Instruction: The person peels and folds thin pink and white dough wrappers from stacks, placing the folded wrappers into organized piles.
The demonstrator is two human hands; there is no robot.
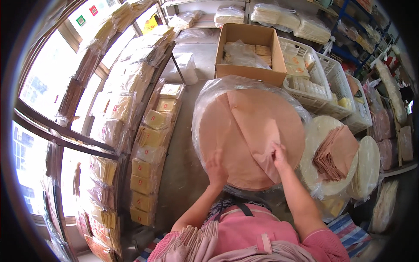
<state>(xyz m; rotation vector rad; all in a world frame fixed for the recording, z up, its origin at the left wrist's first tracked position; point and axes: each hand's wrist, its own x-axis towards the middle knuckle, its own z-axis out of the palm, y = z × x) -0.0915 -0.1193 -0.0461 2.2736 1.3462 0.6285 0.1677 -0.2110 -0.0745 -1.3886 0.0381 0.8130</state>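
A round stack of thin reddish-brown sheets (288, 114) lies before me on clear plastic. The top sheet (250, 121) is partly folded over, with a long diagonal edge across the stack. My right hand (279, 155) pinches the raised part of this sheet near the stack's lower right. My left hand (216, 167) rests at the lower left of the stack with its fingers spread; whether they press on the sheet is hard to tell. To the right, a pile of folded brown sheets (337, 152) sits on a round pale stack (322, 122).
A cardboard box (250, 72) with wrapped bundles stands beyond the stack. White plastic crates (311, 95) are at its right. On the left, a long narrow shelf (175, 114) holds yellow packets, beside taller racks of wrapped bundles. A striped woven sheet (350, 229) lies at lower right.
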